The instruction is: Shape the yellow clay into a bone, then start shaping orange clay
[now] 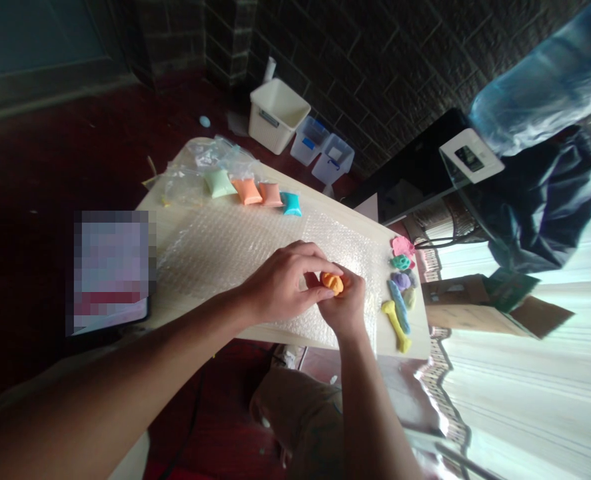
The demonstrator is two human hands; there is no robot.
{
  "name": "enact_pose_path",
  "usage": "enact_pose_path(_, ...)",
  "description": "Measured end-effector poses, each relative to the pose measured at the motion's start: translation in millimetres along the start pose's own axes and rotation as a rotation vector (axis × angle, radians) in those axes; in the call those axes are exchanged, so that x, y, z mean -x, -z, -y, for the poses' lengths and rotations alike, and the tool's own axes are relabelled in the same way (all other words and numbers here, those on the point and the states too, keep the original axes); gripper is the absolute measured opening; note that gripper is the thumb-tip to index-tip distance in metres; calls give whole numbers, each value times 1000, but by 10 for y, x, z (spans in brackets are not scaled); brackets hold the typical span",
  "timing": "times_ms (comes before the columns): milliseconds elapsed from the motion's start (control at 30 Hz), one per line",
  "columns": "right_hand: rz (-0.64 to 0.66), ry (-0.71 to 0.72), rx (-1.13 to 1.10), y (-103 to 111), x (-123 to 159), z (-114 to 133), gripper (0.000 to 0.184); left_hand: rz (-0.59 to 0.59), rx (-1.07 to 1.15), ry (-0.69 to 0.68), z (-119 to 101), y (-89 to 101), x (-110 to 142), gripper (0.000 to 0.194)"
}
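A small lump of orange modelling clay [332, 283], with rounded lobes, is held above the table between my two hands. My right hand [348, 300] cups it from below, its fingers curled and partly hidden. The thumb and fingertips of my left hand [288, 280] pinch the lump from the left side. Bubble wrap [215, 243] lies flat on the pale wooden table [418, 340] beneath both hands.
Green [219, 184], orange [248, 191], salmon [270, 194] and turquoise packets [291, 204] lie along the far edge. Shaped clay pieces, including a yellow bone [396, 325] and a blue stick [399, 307], line the right end. Bins [277, 113] stand beyond.
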State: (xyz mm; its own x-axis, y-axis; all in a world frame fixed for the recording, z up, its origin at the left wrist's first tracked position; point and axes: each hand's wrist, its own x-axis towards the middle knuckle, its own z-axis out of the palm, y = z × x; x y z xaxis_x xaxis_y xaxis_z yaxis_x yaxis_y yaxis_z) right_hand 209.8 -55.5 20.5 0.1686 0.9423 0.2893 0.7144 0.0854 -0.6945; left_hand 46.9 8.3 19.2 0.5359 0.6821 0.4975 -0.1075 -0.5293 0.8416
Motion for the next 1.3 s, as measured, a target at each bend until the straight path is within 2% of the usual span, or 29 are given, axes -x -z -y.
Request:
enact_pose_path(167,-69,24,-28,-6,-6,-27,31,-7,51,17,-34,4,18,37)
enact_pose_path(300,-101,-100,-109,-12,-22,77,47,-110,106,147,-8,33,25,36)
enact_pose_path(367,-85,-160,-190,-22,-26,121,43,-145,121,195,14,41,21,33)
enact_pose_path(500,-87,-177,-359,-57,-24,150,20,-187,128,251,32,38,6,28)
enact_pose_path(567,-121,-223,-438,-72,-16,148,21,-196,127,286,25,34,-2,27)
enact_pose_path(633,-138,-270,-498,-83,-8,146,31,-197,129,320,15,29,-6,27)
enact_pose_path(700,-142,-317,-574,-94,-8,153,45,-191,131,350,7,19,-8,27)
enact_pose_path(767,-144,-371,-665,-109,-20,170,50,-177,130,379,8,0,-4,27)
enact_pose_path(867,-131,-425,-752,-136,-55,191,51,-120,119,417,33,-40,10,27)
enact_pose_path(1000,-185,-357,-784,-154,-78,163,44,5,103,496,76,-68,28,26)
enact_pose_path(1067,-189,-317,-759,-148,-62,128,32,85,111,484,69,-65,34,24)
enact_pose_path(1100,-158,-309,-735,-141,-48,110,31,134,108,453,59,-65,38,23)
enact_pose_path(1167,-43,-292,-647,-123,-13,74,42,218,67,359,35,-77,53,23)
enact_pose_path(1233,85,-266,-526,-108,17,42,48,230,-7,251,27,-110,75,22)
enact_pose_path(1300,168,-251,-443,-101,28,10,50,189,-68,163,43,-149,97,18)
